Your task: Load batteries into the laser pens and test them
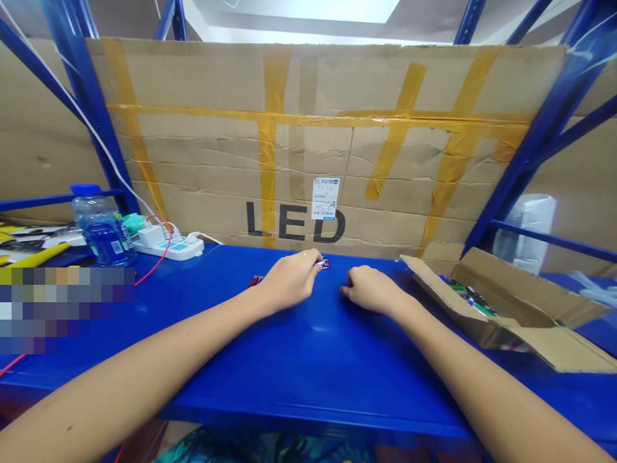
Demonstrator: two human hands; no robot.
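Both my hands rest on the blue shelf top, near its back edge. My left hand is closed, its fingertips pinching a small red and silver part too small to name. More small red pieces lie just left of that hand. My right hand is curled into a loose fist a little to the right; its fingers face down and I cannot see anything in them.
An open cardboard box with green and dark parts sits at the right. A water bottle and a white power strip with a red wire stand at the left. A taped cardboard sheet marked LED forms the back wall.
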